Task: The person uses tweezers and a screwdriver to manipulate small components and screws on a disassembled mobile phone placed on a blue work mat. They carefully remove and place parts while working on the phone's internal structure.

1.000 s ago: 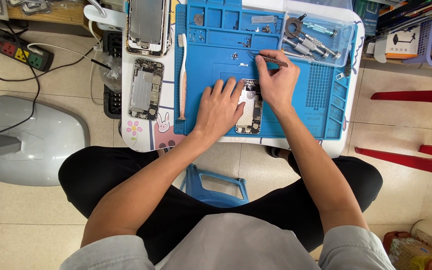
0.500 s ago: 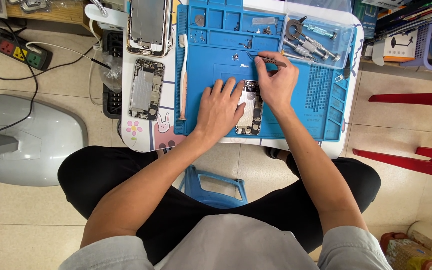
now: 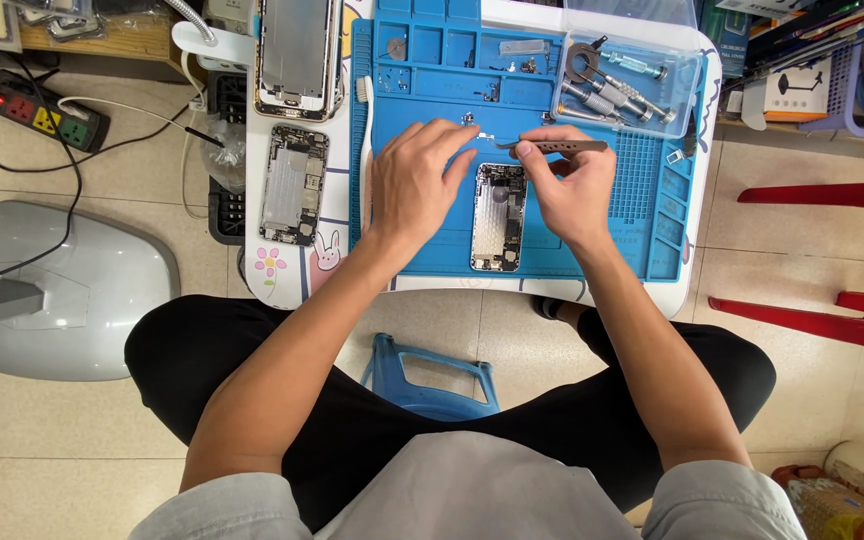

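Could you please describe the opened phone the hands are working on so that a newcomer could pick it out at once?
Start at the blue work mat on the white table. Near its front edge, between the left hand and right hand, lies the opened phone. Unlike the two other phones left of the mat, it lies on the blue.

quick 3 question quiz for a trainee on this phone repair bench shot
1. True or false: the right hand holds slim metal tweezers.
2. Where does the opened silver phone body lie? A) on the blue silicone work mat B) on the red plastic stool C) in the clear plastic tool tray
3. What does the left hand reach toward with its fingertips?

Key
1. True
2. A
3. A small metal part on the mat, above the phone; contact cannot be told.
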